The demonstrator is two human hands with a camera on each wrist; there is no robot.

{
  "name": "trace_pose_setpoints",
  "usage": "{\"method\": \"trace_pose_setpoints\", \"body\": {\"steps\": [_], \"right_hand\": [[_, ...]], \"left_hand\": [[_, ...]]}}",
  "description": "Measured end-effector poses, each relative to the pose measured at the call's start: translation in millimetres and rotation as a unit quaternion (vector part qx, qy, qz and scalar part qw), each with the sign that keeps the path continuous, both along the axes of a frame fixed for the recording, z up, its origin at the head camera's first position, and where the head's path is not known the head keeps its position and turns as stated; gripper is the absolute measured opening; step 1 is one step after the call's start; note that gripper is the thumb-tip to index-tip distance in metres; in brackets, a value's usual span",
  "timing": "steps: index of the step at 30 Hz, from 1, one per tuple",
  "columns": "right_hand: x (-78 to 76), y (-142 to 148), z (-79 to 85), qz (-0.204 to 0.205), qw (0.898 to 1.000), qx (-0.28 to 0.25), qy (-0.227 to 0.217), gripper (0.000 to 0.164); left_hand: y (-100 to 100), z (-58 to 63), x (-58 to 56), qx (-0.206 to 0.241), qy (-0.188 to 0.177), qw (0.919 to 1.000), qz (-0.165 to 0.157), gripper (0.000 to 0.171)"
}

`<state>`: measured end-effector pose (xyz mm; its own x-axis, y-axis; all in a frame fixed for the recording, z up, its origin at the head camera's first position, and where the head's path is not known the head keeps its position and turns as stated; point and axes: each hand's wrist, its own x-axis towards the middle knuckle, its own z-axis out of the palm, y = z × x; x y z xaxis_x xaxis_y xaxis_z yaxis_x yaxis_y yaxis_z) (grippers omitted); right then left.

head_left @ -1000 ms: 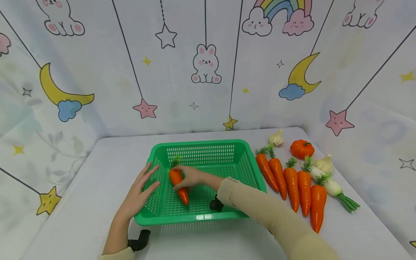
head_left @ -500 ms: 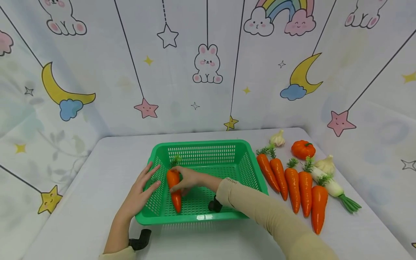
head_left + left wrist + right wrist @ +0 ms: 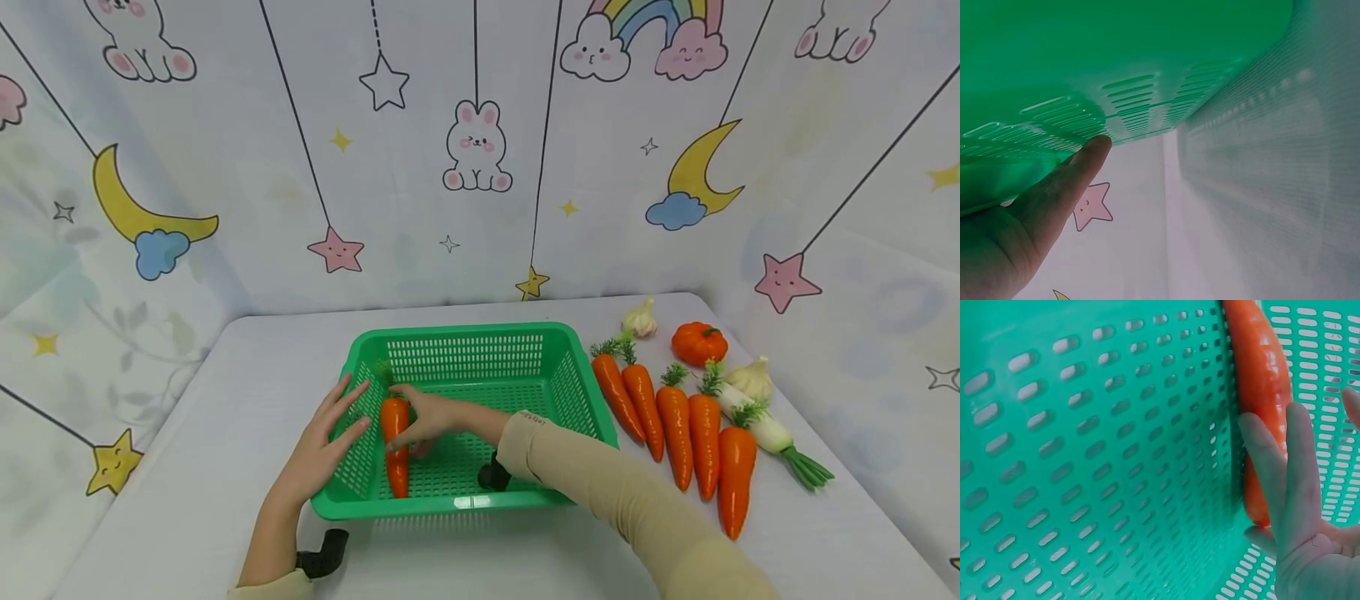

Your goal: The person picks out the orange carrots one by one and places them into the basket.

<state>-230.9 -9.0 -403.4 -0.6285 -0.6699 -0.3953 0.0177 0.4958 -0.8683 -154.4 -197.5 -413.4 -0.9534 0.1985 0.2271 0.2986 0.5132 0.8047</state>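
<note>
Inside the green plastic basket [image 3: 420, 510], along its left wall, lies an orange carrot [image 3: 396, 417] with a green leafy top. My right hand [image 3: 435, 415] reaches in from the right with its fingers spread and touching the carrot. In the right wrist view, two straight fingers [image 3: 1300, 462] press flat along the carrot [image 3: 1263, 362]. My left hand [image 3: 315, 450] rests at the basket's left rim, fingers extended. The left wrist view shows a straight finger [image 3: 1088, 159] against the slotted outer wall of the basket [image 3: 1129, 81].
Right of the basket, several carrots [image 3: 675, 433] lie in a row. Beyond them are a white radish with green leaves [image 3: 765, 429], an orange pumpkin [image 3: 699, 344] and garlic bulbs [image 3: 640, 320]. A white cloth covers the table [image 3: 187, 467]; a patterned curtain [image 3: 405, 208] hangs behind.
The carrot has shifted left and turned more lengthwise along the basket's left wall, and my right hand has moved slightly left with it, its fingers spreading. My left hand has stayed at the rim.
</note>
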Motion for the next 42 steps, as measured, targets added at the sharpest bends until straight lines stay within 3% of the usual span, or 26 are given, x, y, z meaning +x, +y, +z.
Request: {"method": "trace_pose_setpoints", "body": {"steps": [10, 19, 27, 42], "right_hand": [[0.0, 6.9, 6.4, 0.015, 0.999, -0.023, -0.022, 0.090], [-6.2, 32.5, 13.8, 0.004, 0.999, -0.038, -0.022, 0.090], [-6.0, 56.9, 34.1, 0.029, 0.999, -0.041, 0.017, 0.090], [14.4, 124.4, 91.4, 0.055, 0.990, 0.033, 0.123, 0.086]], "left_hand": [[-0.2, 1.2, -0.2, 0.003, -0.002, 1.0000, 0.000, 0.048], [2.8, 0.6, 1.8, 0.007, -0.010, 0.9999, 0.007, 0.049], [2.1, -0.8, 2.6, 0.003, -0.002, 0.9999, 0.015, 0.048], [3.0, -0.9, 4.8, 0.005, -0.008, 0.9999, 0.012, 0.047]]}}
